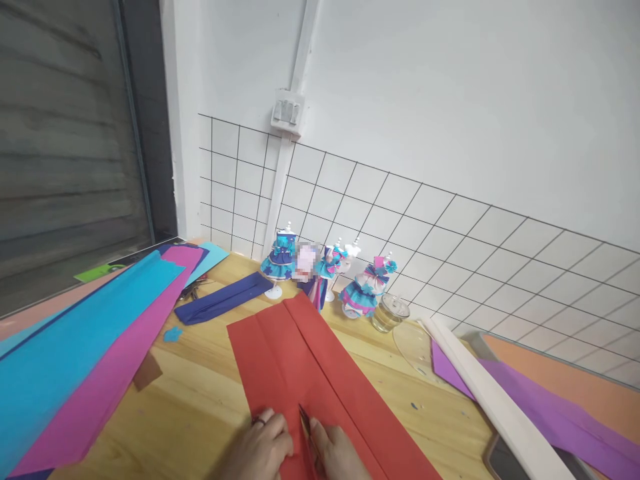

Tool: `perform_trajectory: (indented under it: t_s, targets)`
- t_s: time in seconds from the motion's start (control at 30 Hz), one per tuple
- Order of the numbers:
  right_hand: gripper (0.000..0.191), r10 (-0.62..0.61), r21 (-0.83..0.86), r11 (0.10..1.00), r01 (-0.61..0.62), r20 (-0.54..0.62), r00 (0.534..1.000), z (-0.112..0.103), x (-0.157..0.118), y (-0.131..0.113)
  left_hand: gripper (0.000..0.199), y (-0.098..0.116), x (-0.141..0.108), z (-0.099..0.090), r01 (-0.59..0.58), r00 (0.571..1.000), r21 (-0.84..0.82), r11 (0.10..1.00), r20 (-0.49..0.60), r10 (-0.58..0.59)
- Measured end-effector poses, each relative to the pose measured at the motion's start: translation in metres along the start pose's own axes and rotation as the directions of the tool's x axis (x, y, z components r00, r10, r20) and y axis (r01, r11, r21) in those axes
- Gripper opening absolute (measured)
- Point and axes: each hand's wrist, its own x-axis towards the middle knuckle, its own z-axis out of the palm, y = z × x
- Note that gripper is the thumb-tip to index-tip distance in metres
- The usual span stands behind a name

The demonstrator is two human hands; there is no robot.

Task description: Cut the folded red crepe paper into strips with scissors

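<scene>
A large sheet of red paper (320, 353) with long creases lies across the middle of the wooden table. My right hand (337, 453), at the bottom, is closed around a pair of scissors (303, 421), whose blades point away from me on the red paper, along a slit. Just left of the scissors, my left hand (265, 445) rests on the paper's left edge with its fingers curled and pressed together on it. A ring shows on one of its fingers. Parts of both hands run out of the frame at the bottom.
Blue and pink paper (105, 340) covers the left side. A folded navy strip (225, 299) lies behind. Small dress forms (367, 287) and a glass bowl (390, 313) stand near the wall grid. At right are a pale roll (500, 400), purple paper (540, 407) and a dark-screened device (515, 460).
</scene>
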Motion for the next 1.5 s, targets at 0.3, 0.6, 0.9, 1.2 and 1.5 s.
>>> perform_trajectory:
  t_s: [0.3, 0.6, 0.9, 1.2, 1.5]
  targets:
    - [0.055, 0.082, 0.105, 0.991, -0.085, 0.035, 0.996, -0.006, -0.005, -0.022, 0.043, 0.001, -0.002, 0.002, 0.013, 1.0, 0.024, 1.0, 0.006, -0.013]
    - [0.048, 0.055, 0.176, 0.982, -0.065, 0.066, 0.996, 0.0, 0.003, -0.017, 0.046, 0.001, -0.001, 0.001, 0.025, 1.0, 0.016, 1.0, -0.001, -0.025]
    - [0.045, 0.079, 0.179, 0.98, -0.091, 0.072, 0.994, 0.003, 0.009, -0.016, 0.047, 0.001, 0.001, 0.004, 0.024, 0.999, 0.023, 0.999, -0.039, -0.023]
    - [0.042, 0.159, 0.151, 0.974, -0.166, 0.058, 0.986, -0.006, -0.003, -0.036, 0.045, 0.002, 0.0, 0.004, 0.021, 0.999, 0.034, 0.999, -0.035, -0.02]
    - [0.044, 0.134, 0.135, 0.981, -0.14, 0.058, 0.989, -0.001, 0.003, -0.031, 0.043, -0.006, 0.002, 0.008, -0.005, 0.999, 0.005, 1.0, 0.032, 0.005]
